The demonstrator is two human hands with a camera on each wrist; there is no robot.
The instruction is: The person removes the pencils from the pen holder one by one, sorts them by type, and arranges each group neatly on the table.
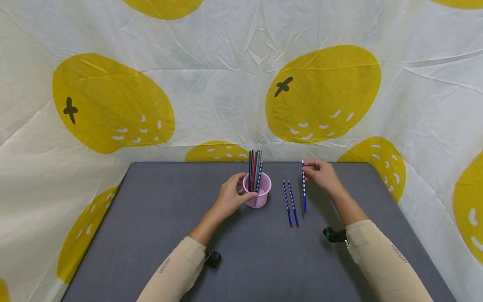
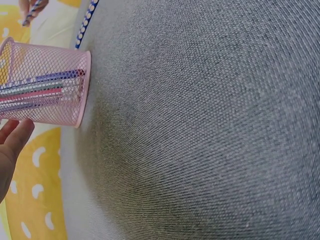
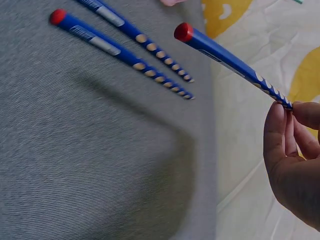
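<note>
To the right of the cup (image 1: 261,202), a blue pencil (image 1: 304,191) is held clear of the table (image 1: 158,235), its red end nearer the wearer. The right hand (image 1: 321,174) pinches it near the pointed end between thumb and fingers. Between it and the cup, two spare pencils (image 1: 293,204) lie side by side, apart, points away from the wearer. The cup, pink mesh, stands upright; the left hand (image 1: 231,196) grips its left side, thumb at the front. Inside the cup stand assorted pencils (image 1: 253,170), one blue and dotted. Behind the cup hangs a fruit-print cloth (image 1: 219,50).
</note>
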